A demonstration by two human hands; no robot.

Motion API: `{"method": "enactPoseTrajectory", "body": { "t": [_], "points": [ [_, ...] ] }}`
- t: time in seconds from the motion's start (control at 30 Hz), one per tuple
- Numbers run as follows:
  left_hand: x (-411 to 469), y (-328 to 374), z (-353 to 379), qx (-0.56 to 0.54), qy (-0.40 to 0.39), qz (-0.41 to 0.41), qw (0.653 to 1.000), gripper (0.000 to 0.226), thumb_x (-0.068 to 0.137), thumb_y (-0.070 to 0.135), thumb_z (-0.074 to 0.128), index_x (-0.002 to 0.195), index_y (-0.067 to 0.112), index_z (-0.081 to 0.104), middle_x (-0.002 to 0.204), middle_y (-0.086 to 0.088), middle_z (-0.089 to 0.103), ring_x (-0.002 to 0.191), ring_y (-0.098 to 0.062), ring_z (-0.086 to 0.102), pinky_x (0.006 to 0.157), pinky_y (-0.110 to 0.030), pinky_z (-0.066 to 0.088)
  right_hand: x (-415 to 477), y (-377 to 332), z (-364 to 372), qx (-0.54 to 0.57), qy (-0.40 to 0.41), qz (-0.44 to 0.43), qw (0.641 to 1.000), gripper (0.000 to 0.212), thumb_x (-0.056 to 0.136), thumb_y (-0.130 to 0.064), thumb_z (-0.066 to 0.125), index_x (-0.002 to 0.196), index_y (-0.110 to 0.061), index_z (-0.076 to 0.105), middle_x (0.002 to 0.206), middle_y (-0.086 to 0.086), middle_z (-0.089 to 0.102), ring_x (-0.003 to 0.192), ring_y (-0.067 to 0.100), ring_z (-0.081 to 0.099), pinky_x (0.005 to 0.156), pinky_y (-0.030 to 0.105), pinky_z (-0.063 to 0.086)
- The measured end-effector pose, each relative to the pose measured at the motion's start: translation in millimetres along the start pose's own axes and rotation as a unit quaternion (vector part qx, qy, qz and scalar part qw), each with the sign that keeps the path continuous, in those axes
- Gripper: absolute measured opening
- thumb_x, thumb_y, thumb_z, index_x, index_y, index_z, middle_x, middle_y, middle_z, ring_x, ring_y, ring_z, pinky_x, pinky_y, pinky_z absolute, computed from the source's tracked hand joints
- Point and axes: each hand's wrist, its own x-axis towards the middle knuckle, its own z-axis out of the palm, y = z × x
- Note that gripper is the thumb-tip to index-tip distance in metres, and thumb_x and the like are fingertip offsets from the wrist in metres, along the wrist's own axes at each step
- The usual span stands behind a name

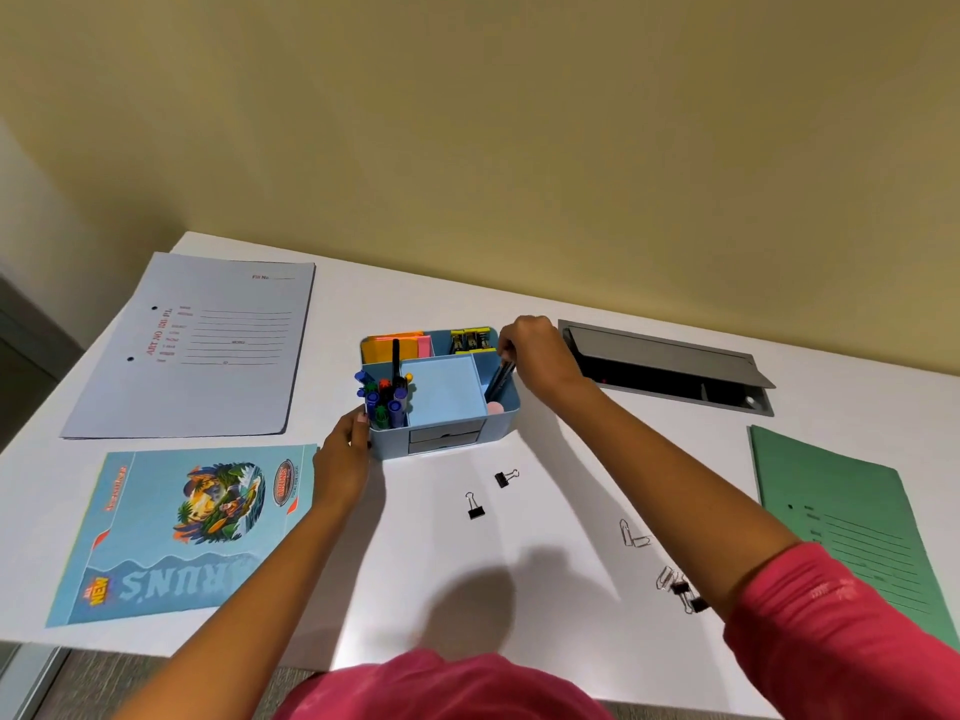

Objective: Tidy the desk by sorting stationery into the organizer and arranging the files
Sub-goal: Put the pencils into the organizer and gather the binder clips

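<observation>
A light-blue desk organizer (447, 439) stands mid-desk with pens and markers (383, 397) in its front-left cell, sticky notes (395, 343) and staple boxes (471, 339) at the back. My left hand (343, 459) holds the organizer's front-left corner. Over the right cell, my right hand (540, 356) pinches dark pencils (500, 379) that stand slanted in it. Two black binder clips (474, 507) (505, 478) lie in front. Paper clips (634, 535) and more clips (680, 589) lie near my right forearm.
A grey-blue file (197, 350) lies at the back left, with a colourful blue printed folder (176, 532) in front of it. A green file (852, 532) sits at the right edge. A grey cable hatch (670, 366) lies open behind my right hand.
</observation>
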Motion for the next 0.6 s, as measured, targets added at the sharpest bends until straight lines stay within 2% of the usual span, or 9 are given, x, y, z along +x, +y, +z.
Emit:
{"method": "enactPoseTrajectory", "body": {
  "t": [0.13, 0.3, 0.4, 0.6],
  "points": [
    [0.5, -1.0, -0.6, -0.003, -0.001, -0.001, 1.000, 0.043, 0.101, 0.043, 0.032, 0.130, 0.021, 0.052, 0.124, -0.011, 0.062, 0.109, -0.032, 0.060, 0.094, -0.053, 0.048, 14.2, -2.4, 0.5, 0.013, -0.046, -0.028, 0.998, 0.024, 0.074, 0.017, 0.055, 0.083, 0.001, 0.071, 0.089, 0.019, 0.066, 0.079, 0.032, 0.064, 0.071, 0.032, 0.050],
    [0.0, -1.7, -1.3, -0.008, 0.001, -0.006, 1.000, 0.051, 0.094, 0.053, 0.032, 0.129, 0.023, 0.053, 0.122, -0.010, 0.063, 0.109, -0.032, 0.060, 0.094, -0.053, 0.049, 30.4, -0.6, 1.0, 0.027, -0.070, -0.004, 0.997, 0.020, 0.074, 0.016, 0.059, 0.083, 0.001, 0.070, 0.093, 0.018, 0.065, 0.084, 0.031, 0.064, 0.070, 0.030, 0.048],
    [-0.4, -2.6, -0.6, -0.017, -0.001, -0.004, 1.000, 0.047, 0.097, 0.050, 0.033, 0.130, 0.023, 0.052, 0.124, -0.011, 0.062, 0.109, -0.032, 0.060, 0.095, -0.053, 0.048, 35.5, 1.6, 2.6, 0.024, -0.079, 0.007, 0.997, 0.014, 0.078, 0.007, 0.067, 0.090, -0.001, 0.069, 0.104, 0.017, 0.058, 0.090, 0.030, 0.060, 0.069, 0.027, 0.040],
    [0.5, -3.7, -0.1, -0.035, 0.005, -0.005, 0.999, 0.038, 0.100, 0.040, 0.036, 0.128, 0.022, 0.054, 0.122, -0.010, 0.063, 0.108, -0.031, 0.060, 0.095, -0.052, 0.049, 36.7, 7.4, 9.8, 0.032, -0.066, 0.019, 0.997, 0.020, 0.082, -0.013, 0.071, 0.101, -0.009, 0.064, 0.113, 0.011, 0.048, 0.098, 0.028, 0.052, 0.072, 0.031, 0.040]
  ]
}}
